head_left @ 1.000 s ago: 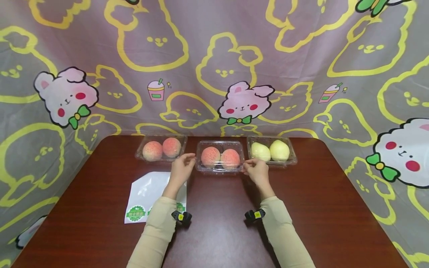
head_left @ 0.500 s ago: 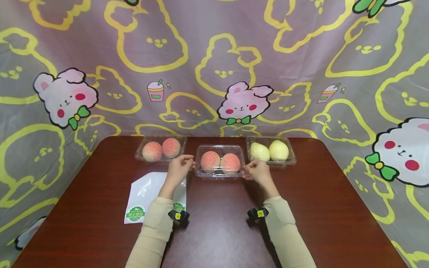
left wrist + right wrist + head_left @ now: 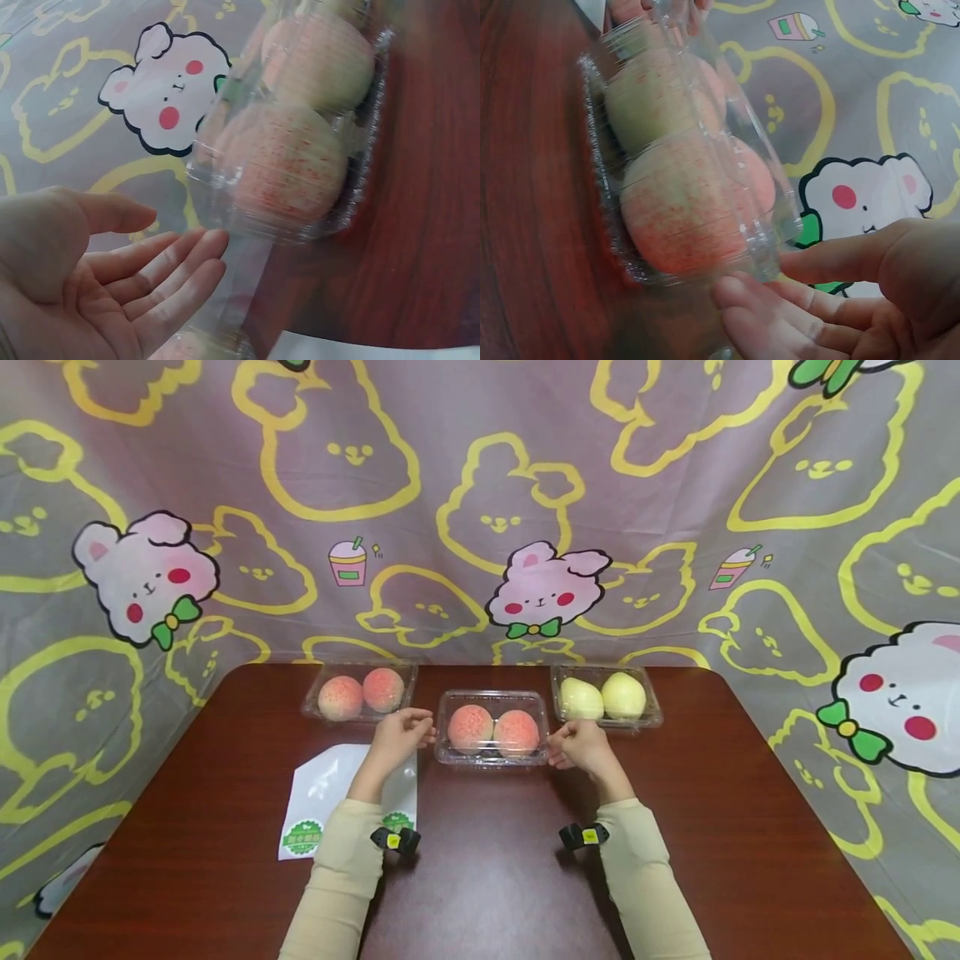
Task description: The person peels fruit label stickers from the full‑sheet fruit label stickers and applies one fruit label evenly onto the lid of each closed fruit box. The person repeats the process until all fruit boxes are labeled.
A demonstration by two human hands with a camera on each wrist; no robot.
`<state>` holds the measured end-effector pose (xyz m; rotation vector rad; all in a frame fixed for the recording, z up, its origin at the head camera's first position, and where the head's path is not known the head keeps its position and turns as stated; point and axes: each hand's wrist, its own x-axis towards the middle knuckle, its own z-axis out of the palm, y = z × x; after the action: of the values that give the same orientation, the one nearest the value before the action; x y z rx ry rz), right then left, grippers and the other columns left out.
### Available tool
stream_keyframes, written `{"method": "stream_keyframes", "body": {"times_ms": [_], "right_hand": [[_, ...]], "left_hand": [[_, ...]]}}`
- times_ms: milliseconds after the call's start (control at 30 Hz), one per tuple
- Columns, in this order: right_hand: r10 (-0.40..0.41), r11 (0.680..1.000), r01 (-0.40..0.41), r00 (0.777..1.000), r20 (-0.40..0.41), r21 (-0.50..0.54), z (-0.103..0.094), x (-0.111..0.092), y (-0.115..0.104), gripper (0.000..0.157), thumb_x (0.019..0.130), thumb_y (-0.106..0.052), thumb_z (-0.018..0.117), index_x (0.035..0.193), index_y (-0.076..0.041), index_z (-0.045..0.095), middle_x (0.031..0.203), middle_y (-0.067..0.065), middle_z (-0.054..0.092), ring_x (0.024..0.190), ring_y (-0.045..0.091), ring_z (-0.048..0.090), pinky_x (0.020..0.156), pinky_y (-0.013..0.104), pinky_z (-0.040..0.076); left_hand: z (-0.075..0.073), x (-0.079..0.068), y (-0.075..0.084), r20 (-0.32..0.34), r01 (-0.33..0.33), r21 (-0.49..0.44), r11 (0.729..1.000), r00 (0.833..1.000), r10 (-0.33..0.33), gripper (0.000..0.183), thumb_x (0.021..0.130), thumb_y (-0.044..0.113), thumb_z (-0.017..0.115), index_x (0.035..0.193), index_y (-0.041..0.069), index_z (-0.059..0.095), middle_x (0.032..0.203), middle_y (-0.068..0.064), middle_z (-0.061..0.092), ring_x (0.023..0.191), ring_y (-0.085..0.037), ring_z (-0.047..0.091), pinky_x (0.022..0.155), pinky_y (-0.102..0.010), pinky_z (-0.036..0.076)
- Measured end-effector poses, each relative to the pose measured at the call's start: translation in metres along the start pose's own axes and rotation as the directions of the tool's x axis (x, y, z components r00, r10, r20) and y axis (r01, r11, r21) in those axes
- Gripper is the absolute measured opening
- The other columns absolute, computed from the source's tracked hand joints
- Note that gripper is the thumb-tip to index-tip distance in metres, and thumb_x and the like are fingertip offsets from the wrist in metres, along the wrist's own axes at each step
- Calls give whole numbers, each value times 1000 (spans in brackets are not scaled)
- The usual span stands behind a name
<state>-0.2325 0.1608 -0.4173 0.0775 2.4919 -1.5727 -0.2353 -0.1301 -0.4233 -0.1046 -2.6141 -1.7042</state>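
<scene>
Between the two hands sits a clear plastic fruit container holding two pink-and-cream peaches. My left hand is at its left end. In the left wrist view its fingers are loosely bent, thumb apart, with nothing in them, and the fingertips are close to the container's corner. My right hand is at the right end. The right wrist view shows its thumb and forefinger at the container's rim, which they appear to pinch; blur hides the exact contact.
A second container of peaches stands at the back left. At the back right another container holds yellow pears. Under my left forearm lies a white sheet with green round labels. A patterned curtain hangs behind the brown table.
The middle peach container has slid a little towards me. My left hand has moved slightly left and away from it, while my right hand has shifted slightly right and nearer.
</scene>
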Motion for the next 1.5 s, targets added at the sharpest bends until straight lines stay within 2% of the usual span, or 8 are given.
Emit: {"method": "stream_keyframes", "body": {"times_ms": [133, 267, 567, 767, 967, 1267, 1500], "right_hand": [[-5, 997, 8, 999, -33, 75, 1, 4, 4, 22, 92, 1, 53, 102, 19, 61, 66, 7, 69, 54, 6, 62, 58, 26, 58], [-1, 990, 8, 999, -44, 144, 2, 8, 7, 26, 93, 0, 54, 107, 21, 59, 63, 0, 66, 52, 3, 61, 55, 21, 56], [20, 975, -12, 999, -36, 220, 2, 9, 8, 27, 93, 3, 52, 110, 24, 57, 60, -4, 64, 51, 2, 60, 53, 18, 54], [11, 982, -10, 1000, -8, 190, 1, 7, 6, 27, 93, 2, 51, 109, 23, 57, 62, -3, 65, 52, 2, 60, 54, 18, 55], [13, 987, -18, 999, 37, 161, -2, 7, 6, 27, 93, 3, 50, 108, 23, 57, 62, -3, 64, 54, 3, 60, 55, 19, 55], [52, 993, -62, 994, 96, 104, -8, 12, 6, 26, 93, 0, 50, 106, 20, 59, 62, -3, 63, 55, 4, 62, 62, 27, 59], [49, 992, -64, 990, 132, 112, -10, 12, 4, 27, 91, 1, 50, 107, 22, 58, 62, -3, 64, 55, 4, 62, 59, 22, 57]], "left_hand": [[3, 1, -6, -23, 3, 72, 997, 1000, -1, 30, 92, 5, 58, 116, -12, 61, 100, -30, 70, 86, -36, 72, 74, -34, 60], [8, 2, -9, -29, 2, 150, 989, 1000, 2, 30, 89, 6, 61, 114, -9, 63, 100, -26, 72, 86, -34, 72, 70, -31, 58], [9, 0, -6, -24, 7, 162, 987, 1000, -3, 29, 89, 6, 63, 114, -9, 64, 101, -26, 72, 87, -32, 73, 72, -33, 59], [6, -2, -5, 9, 24, 159, 987, 1000, -26, 28, 90, 6, 63, 114, -8, 64, 101, -26, 72, 87, -31, 73, 74, -34, 59], [5, -2, -4, 31, 16, 135, 991, 999, -21, 25, 89, 2, 62, 111, -11, 64, 97, -28, 72, 82, -30, 73, 72, -33, 60], [2, 2, -2, 84, 45, 112, 993, 995, -55, 24, 88, -2, 62, 108, -13, 63, 97, -30, 71, 77, -25, 72, 72, -33, 60], [0, 5, 0, 130, 74, 124, 990, 987, -90, 23, 89, -2, 60, 110, -13, 62, 99, -30, 70, 79, -26, 72, 75, -35, 60]]}}
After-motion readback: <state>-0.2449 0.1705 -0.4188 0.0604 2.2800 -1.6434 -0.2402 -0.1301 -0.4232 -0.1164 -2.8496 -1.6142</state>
